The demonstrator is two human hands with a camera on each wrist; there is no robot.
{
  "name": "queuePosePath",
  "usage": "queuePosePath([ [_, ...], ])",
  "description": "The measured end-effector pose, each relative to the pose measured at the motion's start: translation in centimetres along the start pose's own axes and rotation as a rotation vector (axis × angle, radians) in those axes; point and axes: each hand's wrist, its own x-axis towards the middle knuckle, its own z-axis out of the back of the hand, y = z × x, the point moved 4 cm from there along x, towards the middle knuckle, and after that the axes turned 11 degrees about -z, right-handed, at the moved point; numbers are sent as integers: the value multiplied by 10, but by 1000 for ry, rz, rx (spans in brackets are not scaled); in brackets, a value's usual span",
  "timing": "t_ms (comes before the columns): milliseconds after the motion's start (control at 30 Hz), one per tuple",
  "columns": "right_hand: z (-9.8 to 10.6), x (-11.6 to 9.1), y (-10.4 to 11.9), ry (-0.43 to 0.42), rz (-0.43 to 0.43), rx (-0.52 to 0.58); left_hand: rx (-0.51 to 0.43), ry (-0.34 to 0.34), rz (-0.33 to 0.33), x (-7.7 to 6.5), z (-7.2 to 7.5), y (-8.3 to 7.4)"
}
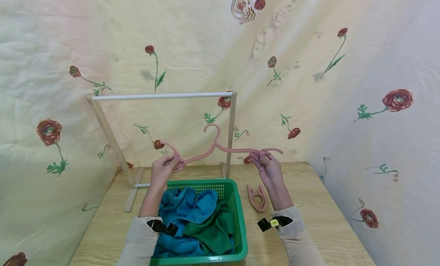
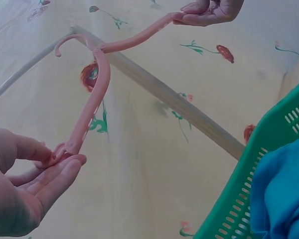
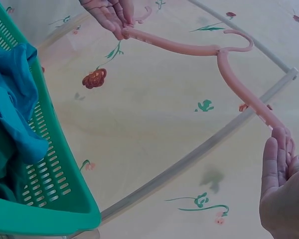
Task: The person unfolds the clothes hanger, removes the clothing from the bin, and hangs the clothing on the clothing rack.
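A pink folding hanger (image 1: 201, 156) is held up in the air, its hook upward and its two arms spread to the sides. My left hand (image 1: 166, 167) pinches the left arm at its joint, thumb on top, and the short end piece bends up past the fingers. At the other side my right hand (image 1: 269, 167) pinches the right arm at its joint, with the end piece pointing outward. In the left wrist view the left fingers (image 2: 60, 174) lie under the hanger's joint. A second pink hanger (image 1: 257, 199), folded up, lies on the table below the right hand.
A green basket (image 1: 240, 224) with blue cloth (image 1: 192, 206) and green cloth (image 1: 214, 227) stands between the forearms. Behind it is a wooden rack with a white rod (image 1: 161, 96), its right post (image 1: 231, 132) behind the hanger. Flowered fabric (image 1: 192, 36) surrounds the wooden table (image 1: 309, 205).
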Motion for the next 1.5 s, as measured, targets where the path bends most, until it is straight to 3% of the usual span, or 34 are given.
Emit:
queuePosePath([
  [200, 2, 1, -1, 31, 11, 17, -166, -47, 18, -1, -2, 2],
  [467, 2, 2, -3, 2, 3, 68, -418, -40, 132, -3, -1, 8],
  [900, 4, 1, -12, 9, -16, 109, -659, -7, 146, -2, -6, 9],
  [1200, 3, 2, -17, 1, -28, 149, -715, 32, 157, -2, -11, 12],
  [1500, 4, 2, -16, 18, -48, 169, -697, 61, 178, -4, -13, 9],
])
